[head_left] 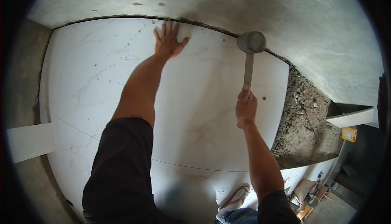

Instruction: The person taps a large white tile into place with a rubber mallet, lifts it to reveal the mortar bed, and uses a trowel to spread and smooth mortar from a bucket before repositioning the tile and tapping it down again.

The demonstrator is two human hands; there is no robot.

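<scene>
A large white marble-patterned tile (pixel 195 101) lies flat below me, its far edge along the grey wall. My left hand (pixel 168 44) rests on it near that far edge, palm down with the fingers spread. To the right, my right hand (pixel 247 105) is wrapped round the handle of a mallet (pixel 248 67). The mallet's round dark head (pixel 251 42) is over the tile's far edge, close to the wall; whether it touches the tile I cannot tell. Dark specks of mortar are scattered on the tile's left half.
Rough grey mortar (pixel 303 118) borders the tile on the right. A white tile strip (pixel 30 142) stands out at the left wall. At the right are a white ledge (pixel 351 117) and a yellow container (pixel 349 134). Tools and a bag (pixel 304 190) lie at the lower right, beyond my sandalled foot (pixel 236 197).
</scene>
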